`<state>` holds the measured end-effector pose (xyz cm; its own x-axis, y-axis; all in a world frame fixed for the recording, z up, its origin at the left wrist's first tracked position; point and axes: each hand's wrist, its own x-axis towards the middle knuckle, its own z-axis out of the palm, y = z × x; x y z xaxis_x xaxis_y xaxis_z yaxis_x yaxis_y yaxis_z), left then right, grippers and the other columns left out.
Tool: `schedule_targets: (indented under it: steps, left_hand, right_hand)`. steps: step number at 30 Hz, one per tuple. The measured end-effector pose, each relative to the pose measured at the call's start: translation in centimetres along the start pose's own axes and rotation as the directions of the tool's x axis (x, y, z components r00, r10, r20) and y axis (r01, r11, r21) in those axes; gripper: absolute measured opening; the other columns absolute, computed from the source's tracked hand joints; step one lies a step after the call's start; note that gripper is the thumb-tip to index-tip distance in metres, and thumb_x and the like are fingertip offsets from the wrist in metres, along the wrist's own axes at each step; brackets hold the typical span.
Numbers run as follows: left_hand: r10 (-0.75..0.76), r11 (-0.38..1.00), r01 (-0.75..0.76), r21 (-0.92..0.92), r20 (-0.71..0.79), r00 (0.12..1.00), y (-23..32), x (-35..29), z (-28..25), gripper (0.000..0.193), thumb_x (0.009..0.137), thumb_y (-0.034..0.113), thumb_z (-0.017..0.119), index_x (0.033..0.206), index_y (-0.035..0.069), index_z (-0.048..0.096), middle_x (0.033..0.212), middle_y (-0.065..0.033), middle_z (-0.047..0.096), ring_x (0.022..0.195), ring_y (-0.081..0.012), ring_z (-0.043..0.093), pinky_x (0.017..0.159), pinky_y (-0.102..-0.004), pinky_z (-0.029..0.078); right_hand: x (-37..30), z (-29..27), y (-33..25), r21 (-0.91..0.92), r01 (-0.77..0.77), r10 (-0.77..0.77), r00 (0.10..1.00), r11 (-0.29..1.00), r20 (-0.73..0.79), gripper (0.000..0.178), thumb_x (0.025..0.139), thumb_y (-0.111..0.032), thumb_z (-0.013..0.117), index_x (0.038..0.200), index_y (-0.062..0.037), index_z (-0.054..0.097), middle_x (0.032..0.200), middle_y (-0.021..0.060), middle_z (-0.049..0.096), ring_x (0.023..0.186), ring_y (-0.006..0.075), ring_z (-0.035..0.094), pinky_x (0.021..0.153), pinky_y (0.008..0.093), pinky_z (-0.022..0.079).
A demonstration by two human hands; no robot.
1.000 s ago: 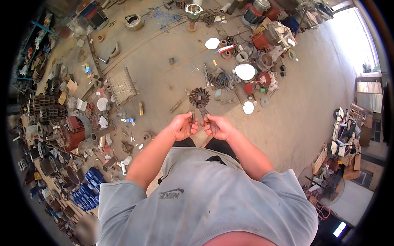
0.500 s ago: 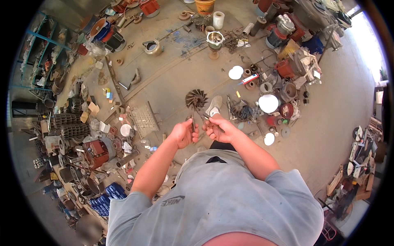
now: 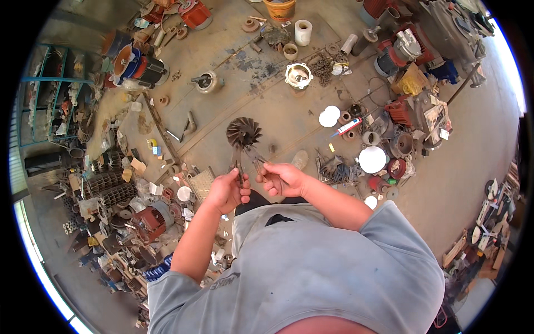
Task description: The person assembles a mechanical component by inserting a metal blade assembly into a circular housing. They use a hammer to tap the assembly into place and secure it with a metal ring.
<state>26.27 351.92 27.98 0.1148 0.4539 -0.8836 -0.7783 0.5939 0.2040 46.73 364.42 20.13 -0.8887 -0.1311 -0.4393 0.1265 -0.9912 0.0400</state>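
Head view: left hand [image 3: 226,192], right hand [image 3: 282,178] grip dark handles [image 3: 236,158], partly hidden; join to bladed wheel [image 3: 243,132] unclear.

Metal prongs [image 3: 237,156] — partly hidden, orange bucket [image 3: 280,10] — cut off

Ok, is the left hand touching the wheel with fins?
Apart: the head view shows part of the metal tool between the left hand and finned wheel.
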Motion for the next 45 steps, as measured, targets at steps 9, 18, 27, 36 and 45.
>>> schedule_targets:
  steps: [9,18,27,36,45]
  left_hand:
    - [-0.171,0.977,0.2,-0.078,0.279,0.945,12.8,4.9,-0.4,0.05,0.109,0.045,0.044,0.126,0.0,0.06,0.098,-0.0076,0.063,0.079,-0.017,0.057,0.067,-0.032,0.049]
    - [-0.434,0.848,0.525,-0.068,0.478,0.763,20.6,11.4,-1.8,0.054,0.109,0.04,0.045,0.134,-0.006,0.054,0.1,-0.0058,0.058,0.081,-0.0159,0.054,0.067,-0.0298,0.047]
    - [-0.421,0.555,0.73,-0.397,0.623,0.659,20.7,12.9,-3.3,0.043,0.105,0.032,0.049,0.125,-0.005,0.055,0.097,-0.0071,0.054,0.08,-0.0171,0.052,0.067,-0.0318,0.045]
    - [-0.47,0.762,0.643,-0.076,0.62,0.629,20.8,13.1,-7.0,0.055,0.098,0.021,0.05,0.143,-0.011,0.047,0.123,-0.0175,0.064,0.106,-0.0281,0.066,0.1,-0.05,0.055]
    - [-0.478,0.808,0.589,-0.007,0.577,0.663,19.8,13.4,-7.7,0.059,0.093,0.018,0.051,0.142,-0.013,0.047,0.124,-0.0183,0.067,0.111,-0.0318,0.068,0.109,-0.0615,0.047]
  right_hand:
    - [5.6,5.1,-5.1,-0.355,0.204,-0.336,0.869,0.912,-0.363,0.032,0.111,-0.032,0.049,0.103,-0.0021,0.06,0.092,0.0059,0.06,0.068,0.0154,0.06,0.054,0.0347,0.055]
    - [9.7,6.5,-5.2,-0.62,0.157,-0.582,0.575,0.768,-0.575,0.028,0.109,-0.027,0.053,0.101,-0.0009,0.059,0.087,0.0059,0.061,0.063,0.0145,0.06,0.051,0.0333,0.053]
    - [15.0,3.9,-1.4,-0.654,0.245,-0.673,0.489,0.716,-0.555,0.026,0.109,-0.023,0.051,0.1,-0.0002,0.058,0.069,0.0077,0.059,0.051,0.0178,0.057,0.05,0.0332,0.049]
    - [15.7,2.8,0.6,-0.587,0.289,-0.628,0.571,0.756,-0.528,0.021,0.109,-0.021,0.052,0.109,-0.0006,0.058,0.082,0.0068,0.061,0.059,0.0153,0.058,0.051,0.0316,0.052]
    - [14.7,3.7,-0.1,-0.631,0.268,-0.642,0.589,0.728,-0.491,0.024,0.108,-0.02,0.052,0.121,0.0001,0.058,0.092,0.004,0.058,0.061,0.0135,0.058,0.052,0.031,0.053]
